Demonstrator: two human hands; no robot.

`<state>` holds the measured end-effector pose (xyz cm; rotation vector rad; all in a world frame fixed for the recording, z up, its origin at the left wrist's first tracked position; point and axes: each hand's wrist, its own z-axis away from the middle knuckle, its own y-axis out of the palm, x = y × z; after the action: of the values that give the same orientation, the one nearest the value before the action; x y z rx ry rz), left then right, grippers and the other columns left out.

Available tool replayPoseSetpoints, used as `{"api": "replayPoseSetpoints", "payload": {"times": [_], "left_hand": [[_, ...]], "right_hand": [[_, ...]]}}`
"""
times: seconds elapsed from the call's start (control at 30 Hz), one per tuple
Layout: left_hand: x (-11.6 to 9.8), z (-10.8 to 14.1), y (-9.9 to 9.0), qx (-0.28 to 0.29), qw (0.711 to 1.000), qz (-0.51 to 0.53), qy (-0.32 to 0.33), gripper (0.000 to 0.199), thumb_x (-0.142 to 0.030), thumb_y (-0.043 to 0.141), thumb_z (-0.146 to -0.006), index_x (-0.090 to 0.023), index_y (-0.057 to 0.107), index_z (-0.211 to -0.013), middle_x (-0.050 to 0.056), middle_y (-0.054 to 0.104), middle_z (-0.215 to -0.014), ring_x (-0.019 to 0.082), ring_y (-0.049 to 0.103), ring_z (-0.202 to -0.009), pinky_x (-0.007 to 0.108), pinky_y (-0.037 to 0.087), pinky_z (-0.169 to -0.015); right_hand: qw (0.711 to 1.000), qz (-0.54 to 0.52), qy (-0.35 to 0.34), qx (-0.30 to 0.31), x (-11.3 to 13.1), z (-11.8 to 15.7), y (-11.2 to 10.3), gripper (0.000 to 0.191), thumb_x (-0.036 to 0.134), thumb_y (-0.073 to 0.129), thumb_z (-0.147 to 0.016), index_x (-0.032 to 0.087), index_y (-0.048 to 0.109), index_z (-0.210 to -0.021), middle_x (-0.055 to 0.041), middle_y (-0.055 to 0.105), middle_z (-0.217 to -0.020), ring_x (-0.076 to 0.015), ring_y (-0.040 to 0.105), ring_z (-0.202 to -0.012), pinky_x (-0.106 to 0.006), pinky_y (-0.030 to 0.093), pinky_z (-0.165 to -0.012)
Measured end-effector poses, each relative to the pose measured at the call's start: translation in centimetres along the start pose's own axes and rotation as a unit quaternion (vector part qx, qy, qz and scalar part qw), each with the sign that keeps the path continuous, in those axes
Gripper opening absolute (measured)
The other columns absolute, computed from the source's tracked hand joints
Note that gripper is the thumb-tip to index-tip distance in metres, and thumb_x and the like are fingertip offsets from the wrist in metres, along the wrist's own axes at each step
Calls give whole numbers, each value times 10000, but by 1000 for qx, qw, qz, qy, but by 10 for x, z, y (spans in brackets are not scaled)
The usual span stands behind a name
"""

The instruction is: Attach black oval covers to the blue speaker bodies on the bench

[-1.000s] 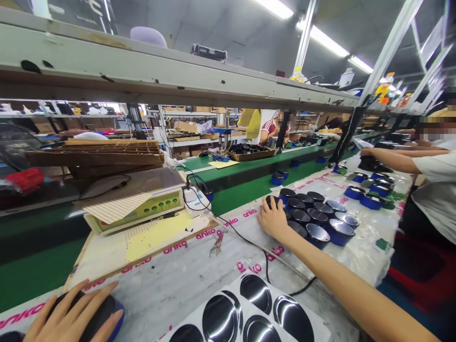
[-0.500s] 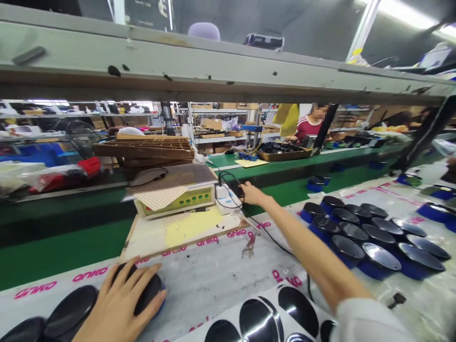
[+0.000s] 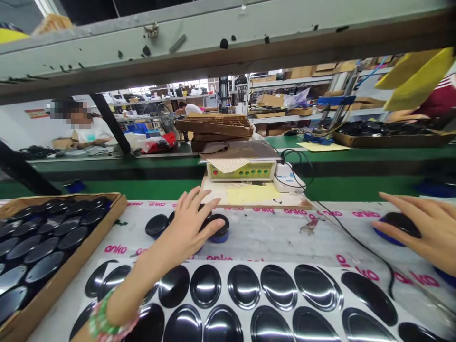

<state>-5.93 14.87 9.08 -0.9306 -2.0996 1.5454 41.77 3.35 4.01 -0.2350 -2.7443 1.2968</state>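
Observation:
My left hand (image 3: 188, 223) reaches over a small group of round black-topped blue pieces, fingers spread and resting on or just above them; one such piece (image 3: 218, 228) shows beside its thumb. At the right, my right hand (image 3: 423, 225) is stretched out with fingers apart around another black-topped blue piece (image 3: 397, 227); whether it touches the piece is hard to tell. In front of me lies a white sheet (image 3: 190, 308) bearing rows of glossy black ovals. A beaded bracelet circles my left wrist.
A cardboard box (image 3: 89, 242) full of black-topped pieces stands at the left. Behind the table sits a control box (image 3: 242, 171) with buttons, next to a white power block (image 3: 290, 178). A black cable (image 3: 356, 244) crosses the right side. An overhead shelf spans the top; people sit beyond.
The view has swung left, bringing in the cardboard box and a seated person. My right hand has left the spot by the white power block and is now at a blue piece on the right.

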Motion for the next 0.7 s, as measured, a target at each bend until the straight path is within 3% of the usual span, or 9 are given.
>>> {"api": "replayPoseSetpoints", "payload": {"times": [0.07, 0.13, 0.2, 0.27, 0.33, 0.47, 0.7], "left_hand": [[-5, 27, -24, -13, 1000, 13, -20, 420, -478, 363, -961, -319, 409, -1348, 29, 395, -1443, 244, 286, -1373, 518, 308, -1115], [-13, 60, -32, -2, 998, 35, -45, 371, -422, 403, -961, -339, 429, -1322, 16, 488, -1367, 208, 447, -1272, 434, 451, -1029], [-24, 92, -19, 2, 997, 54, -46, 312, -352, 423, -963, -324, 484, -1268, 7, 569, -1284, 183, 543, -1181, 373, 514, -969], [-35, 117, 7, -21, 998, 58, -19, 287, -287, 430, -960, -282, 518, -1234, 16, 578, -1287, 191, 514, -1231, 373, 501, -996], [-43, 131, 34, -31, 999, 34, -12, 353, -301, 445, -953, -227, 469, -1298, 42, 531, -1360, 225, 436, -1312, 423, 474, -1028], [-47, 137, 60, -1, 999, -33, -24, 654, -501, 476, -908, -138, 304, -1425, 88, 424, -1450, 301, 378, -1347, 530, 448, -1025], [-36, 135, 57, 41, 998, -28, -35, 691, -545, 435, -910, -158, 260, -1455, 64, 333, -1499, 282, 342, -1369, 497, 384, -1079]], "right_hand": [[993, -71, -77, 57, 55, -4, -21, 749, 769, 303, -832, 210, 553, -1263, -171, 624, -1144, -299, 565, -1054, -475, 409, -852], [965, -188, -142, 119, 116, -2, -41, 570, 680, 400, -867, 277, 521, -1252, -123, 596, -1192, -273, 562, -1066, -444, 427, -904], [909, -277, -177, 256, 172, 6, -53, 355, 494, 472, -920, 327, 481, -1233, -69, 573, -1207, -236, 558, -1074, -399, 455, -897], [820, -341, -225, 401, 215, 13, -53, 249, 291, 473, -937, 310, 476, -1185, -44, 554, -1178, -199, 554, -1048, -350, 469, -874], [754, -369, -280, 465, 245, 15, -45, 258, 127, 477, -891, 254, 488, -1115, -46, 547, -1121, -190, 542, -1018, -333, 465, -858], [718, -371, -341, 481, 271, 8, -31, 240, 41, 518, -820, 211, 502, -989, -36, 549, -1012, -192, 531, -951, -319, 458, -800], [739, -363, -368, 433, 270, 10, -25, 310, 12, 442, -852, 214, 496, -1081, -59, 542, -1110, -201, 491, -990, -340, 435, -840]]}}
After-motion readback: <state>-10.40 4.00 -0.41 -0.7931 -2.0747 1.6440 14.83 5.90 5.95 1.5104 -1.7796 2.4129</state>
